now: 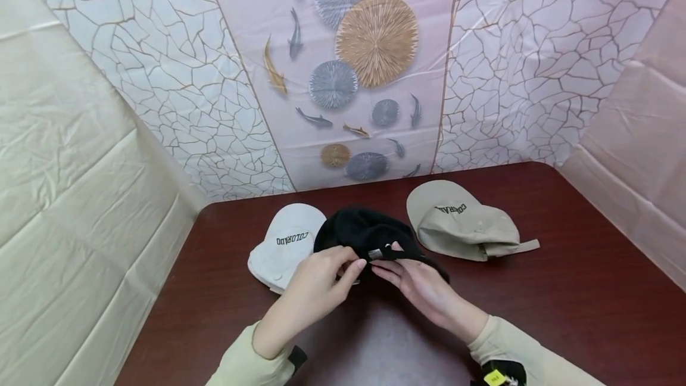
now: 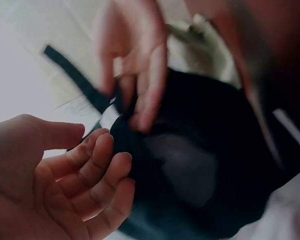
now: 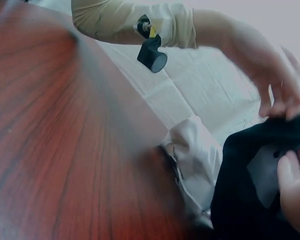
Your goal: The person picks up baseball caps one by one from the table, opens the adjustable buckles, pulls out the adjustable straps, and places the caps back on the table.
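Note:
A black cap stands at the table's middle with its back opening turned toward me. My left hand pinches the cap's edge at the left of the opening, thumb against curled fingers. On the right, my right hand holds the cap's dark strap, with a fingertip above it and other fingers below. A small silvery buckle shows on the strap between both hands. Seen from the right wrist, the cap's grey inner lining faces out, and the left hand's fingertips are at its rim.
Left of the black cap lies a white cap with dark lettering, overlapped by it in the head view. A beige cap lies at the right, its strap sticking out. The dark red table backs onto a patterned cloth.

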`<state>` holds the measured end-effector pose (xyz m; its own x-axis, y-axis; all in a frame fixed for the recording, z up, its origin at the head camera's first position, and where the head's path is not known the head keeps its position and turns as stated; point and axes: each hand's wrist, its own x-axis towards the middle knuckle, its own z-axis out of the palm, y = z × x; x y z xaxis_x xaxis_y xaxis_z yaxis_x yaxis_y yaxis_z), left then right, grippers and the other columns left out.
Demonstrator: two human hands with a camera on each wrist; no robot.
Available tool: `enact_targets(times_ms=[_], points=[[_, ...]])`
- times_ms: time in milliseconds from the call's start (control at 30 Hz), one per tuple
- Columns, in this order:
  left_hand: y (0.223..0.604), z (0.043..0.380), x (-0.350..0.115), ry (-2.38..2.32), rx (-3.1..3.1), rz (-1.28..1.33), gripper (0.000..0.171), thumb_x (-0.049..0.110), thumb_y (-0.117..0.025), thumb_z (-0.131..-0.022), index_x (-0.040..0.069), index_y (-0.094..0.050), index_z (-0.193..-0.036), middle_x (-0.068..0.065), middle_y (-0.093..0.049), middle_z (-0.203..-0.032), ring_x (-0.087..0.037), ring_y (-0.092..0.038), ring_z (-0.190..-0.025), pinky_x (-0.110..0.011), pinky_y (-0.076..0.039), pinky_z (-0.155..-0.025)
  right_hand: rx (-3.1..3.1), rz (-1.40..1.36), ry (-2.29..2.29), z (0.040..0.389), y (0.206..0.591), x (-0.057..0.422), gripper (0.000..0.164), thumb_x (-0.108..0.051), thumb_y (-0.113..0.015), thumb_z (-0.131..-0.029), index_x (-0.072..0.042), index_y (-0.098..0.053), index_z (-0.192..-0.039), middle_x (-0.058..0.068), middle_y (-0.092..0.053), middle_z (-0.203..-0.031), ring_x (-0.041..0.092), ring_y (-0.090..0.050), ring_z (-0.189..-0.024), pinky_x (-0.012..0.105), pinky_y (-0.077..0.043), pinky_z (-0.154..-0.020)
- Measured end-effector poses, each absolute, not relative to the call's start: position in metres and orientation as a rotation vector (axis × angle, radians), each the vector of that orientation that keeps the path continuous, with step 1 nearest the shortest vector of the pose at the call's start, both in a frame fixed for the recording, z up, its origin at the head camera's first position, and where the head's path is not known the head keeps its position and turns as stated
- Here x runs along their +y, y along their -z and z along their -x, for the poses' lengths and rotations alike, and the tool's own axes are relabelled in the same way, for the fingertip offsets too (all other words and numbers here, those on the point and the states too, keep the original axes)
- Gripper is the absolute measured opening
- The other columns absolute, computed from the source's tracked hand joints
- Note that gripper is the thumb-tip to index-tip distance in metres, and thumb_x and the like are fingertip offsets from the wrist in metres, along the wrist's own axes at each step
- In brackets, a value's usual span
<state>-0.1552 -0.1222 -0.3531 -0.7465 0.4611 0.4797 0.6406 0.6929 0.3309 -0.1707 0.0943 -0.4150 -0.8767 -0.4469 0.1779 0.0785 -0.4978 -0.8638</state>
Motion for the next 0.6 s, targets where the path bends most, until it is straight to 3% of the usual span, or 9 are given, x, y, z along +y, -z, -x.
enact_targets(times_ms=[167, 367, 600], points=[[0.367, 0.162, -0.116, 0.697, -2.572, 0.819, 0.018, 0.03, -0.064, -0.099, 0.024, -0.061, -0.082, 0.017, -0.05, -0.072, -0.004, -0.054, -0.066, -0.022, -0.044, -0.06, 1.704, 0.512, 2.327, 0.167, 0.413, 0.09, 0.046, -0.029, -0.048, -0.108, 0.012, -0.061, -0.124, 0.01, -0.064, -0.12, 0.023, -0.062, -0.115, 0.036, -0.049, -0.1], [0.374, 0.163, -0.108, 0.718, -2.608, 0.774, 0.031, 0.043, -0.062, -0.099, 0.022, -0.055, -0.078, 0.013, -0.046, -0.069, -0.004, -0.048, -0.063, -0.022, -0.04, -0.056, 1.852, 0.671, 2.248, 0.161, 0.419, 0.094, 0.041, -0.015, -0.046, -0.108, 0.017, -0.054, -0.132, 0.017, -0.061, -0.13, 0.015, -0.063, -0.113, 0.033, -0.049, -0.099], [0.378, 0.16, -0.1, 0.724, -2.61, 0.75, 0.03, 0.04, -0.063, -0.097, 0.021, -0.055, -0.076, 0.01, -0.048, -0.067, -0.004, -0.046, -0.058, -0.02, -0.038, -0.052, 1.745, 0.638, 2.274, 0.157, 0.422, 0.1, 0.046, -0.017, -0.051, -0.106, 0.017, -0.049, -0.136, 0.002, -0.064, -0.128, 0.012, -0.061, -0.115, 0.031, -0.05, -0.097]])
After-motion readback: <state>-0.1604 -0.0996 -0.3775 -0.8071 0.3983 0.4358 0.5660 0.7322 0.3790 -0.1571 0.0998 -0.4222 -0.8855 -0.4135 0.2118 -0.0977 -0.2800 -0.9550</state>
